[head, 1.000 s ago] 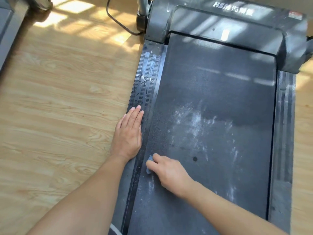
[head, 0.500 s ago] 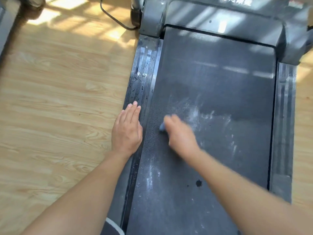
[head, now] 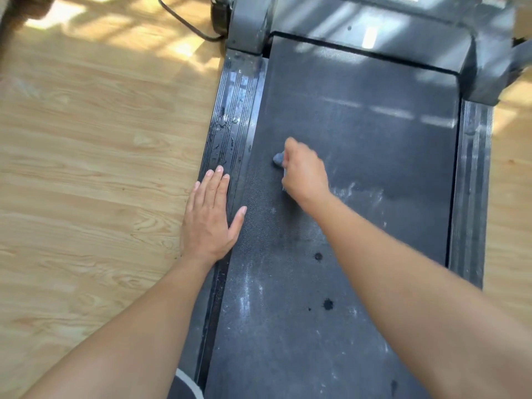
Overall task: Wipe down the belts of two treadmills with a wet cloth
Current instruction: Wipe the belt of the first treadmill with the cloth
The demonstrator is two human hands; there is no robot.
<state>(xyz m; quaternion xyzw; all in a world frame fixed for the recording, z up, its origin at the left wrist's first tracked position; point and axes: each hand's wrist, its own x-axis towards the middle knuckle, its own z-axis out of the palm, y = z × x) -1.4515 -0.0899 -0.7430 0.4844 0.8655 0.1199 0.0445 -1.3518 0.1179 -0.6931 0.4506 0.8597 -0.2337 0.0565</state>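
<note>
Right, near end first: the belt (head: 288,349) at 6 o'clock shows white dust streaks (head: 244,300) along its left edge and two dark spots (head: 327,304) mid-width, so that stretch reads as not done yet.

Left hand (head: 211,217) is flat, fingers straight and pointing to 12. Palm is on the left rail (head: 230,119) and the thumb lies over the belt's edge. It holds nothing and looks like a brace.

Right hand (head: 305,171) is further up at mid-belt, fingers curled round the cloth (head: 278,158). A grey wad of cloth pokes out of the fist at 10 o'clock and sits on the belt. The hand is motion-blurred, so I can't tell how hard it presses.

Key geometry: the belt's long axis runs 6 to 12, and the cloth is left of centre. The nearest dirt is the white smear patch (head: 357,191) at 4 o'clock from the fist, just beside the wrist. That's the right hand's job, since the left is parked off at 9 o'clock.

Toward 12 the belt looks darker and cleaner up to the motor cover (head: 374,24). A cable (head: 184,21) lies on the floor (head: 86,139) at 11
</note>
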